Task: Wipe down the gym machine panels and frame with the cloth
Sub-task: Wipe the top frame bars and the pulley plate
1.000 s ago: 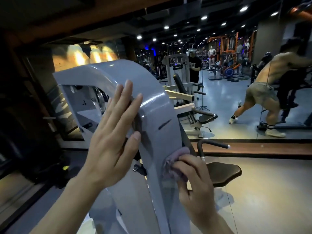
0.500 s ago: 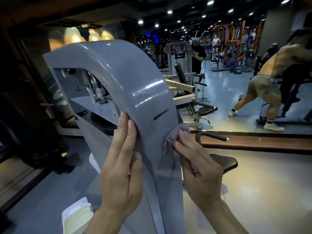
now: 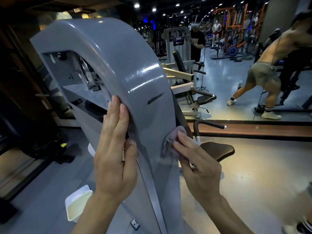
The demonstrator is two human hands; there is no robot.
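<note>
A curved grey machine panel (image 3: 128,68) fills the middle of the view, with a dark scuff mark on its face. My left hand (image 3: 116,149) lies flat against the panel's left edge, fingers straight and pointing up. A bunched purple-grey cloth (image 3: 170,144) is pressed against the panel's right edge. My right hand (image 3: 197,166) pushes on the cloth with extended fingers. The lower part of the panel runs down between my two forearms.
A brown padded seat (image 3: 217,150) and a curved handle (image 3: 209,124) sit just right of the panel. A white tub (image 3: 77,202) stands on the floor at lower left. A wall mirror (image 3: 236,65) behind reflects gym machines and a person exercising.
My left hand slid down the panel's left edge from near the top opening. The cloth and my right hand stayed on the right edge, shifting only slightly.
</note>
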